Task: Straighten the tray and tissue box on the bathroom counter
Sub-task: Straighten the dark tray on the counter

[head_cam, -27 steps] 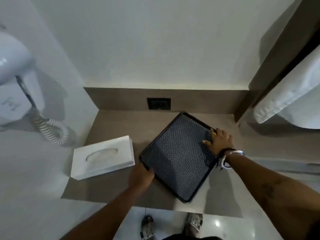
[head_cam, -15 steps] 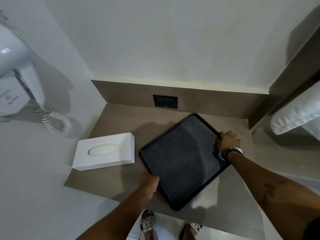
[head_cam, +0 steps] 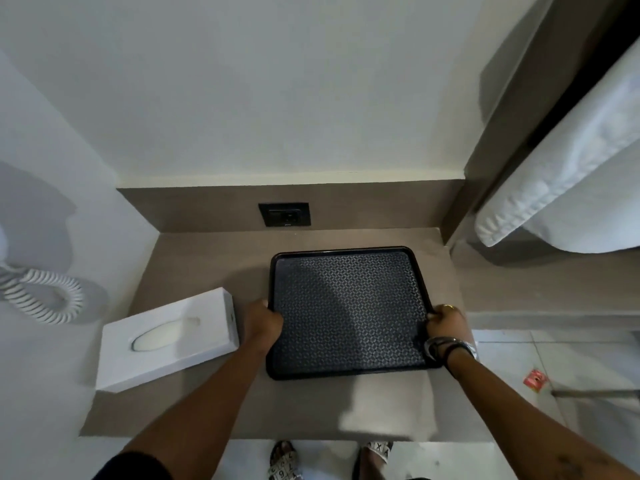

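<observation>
A black patterned tray [head_cam: 348,258] lies on the brown counter [head_cam: 207,258], its edges now parallel to the back wall. My left hand [head_cam: 264,322] grips the tray's left rim and my right hand [head_cam: 446,323] grips its right rim; the right wrist wears bracelets. Left of the tray sits a white tissue box [head_cam: 166,337], turned at a slight angle, a tissue showing in its oval slot. The box lies just beside my left hand, apart from the tray.
A dark wall socket [head_cam: 284,214] sits in the backsplash behind the tray. A coiled white cord [head_cam: 45,296] hangs on the left wall. A white towel [head_cam: 568,188] hangs at the right. My sandalled feet [head_cam: 284,462] show below the counter's front edge.
The tray has turned from a diamond-like angle to square with the wall. Both hands shifted to grip its left and right rims. The tissue box stayed in place.
</observation>
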Tool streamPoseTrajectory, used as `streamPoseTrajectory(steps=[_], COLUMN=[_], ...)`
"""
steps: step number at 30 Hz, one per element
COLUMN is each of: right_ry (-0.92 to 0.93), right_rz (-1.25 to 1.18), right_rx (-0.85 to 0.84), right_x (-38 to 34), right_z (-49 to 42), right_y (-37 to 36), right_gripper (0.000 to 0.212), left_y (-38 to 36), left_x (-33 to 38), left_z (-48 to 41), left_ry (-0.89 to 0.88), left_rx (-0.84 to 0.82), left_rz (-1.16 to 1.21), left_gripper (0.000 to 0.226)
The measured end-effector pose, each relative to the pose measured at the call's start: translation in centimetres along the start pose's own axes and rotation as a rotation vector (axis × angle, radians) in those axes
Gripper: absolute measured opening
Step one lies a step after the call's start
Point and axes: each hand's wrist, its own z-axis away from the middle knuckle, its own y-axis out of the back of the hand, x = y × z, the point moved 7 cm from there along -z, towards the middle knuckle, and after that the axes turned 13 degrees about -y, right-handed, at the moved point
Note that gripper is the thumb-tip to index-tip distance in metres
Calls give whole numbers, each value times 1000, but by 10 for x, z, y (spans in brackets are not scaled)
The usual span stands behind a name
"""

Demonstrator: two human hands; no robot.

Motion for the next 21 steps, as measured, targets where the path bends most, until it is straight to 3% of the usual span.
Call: streamPoseTrajectory(steps=[3,6,9,12,16,18,21], right_ry=[-31,-33,-47,-26,175,393,567], right_rz=[-17,-39,-85,-36,203,360,509], right_rx=[42,50,45,76,206,228,177], right_x=[11,18,21,19,16,17,29], right_z=[11,16,19,31,78,110,142], right_y=[-7,-16,-18,-13,-16,-36,-70], right_gripper=[23,20,22,29,54,64,77], left_y=[3,3,0,-2,-18,-40,-66], left_x=[6,6,4,15,41,32,0], left_z=[-7,-6,0,11,54,88,122], left_ry=[-84,-162,-173,-275,-723,-916,-1029], left_rx=[19,15,-33,-50,24,-89,-273], left_rz=[-67,-127,-162,-371,-559,-587,-667], left_gripper=[43,45,28,7,48,63,78])
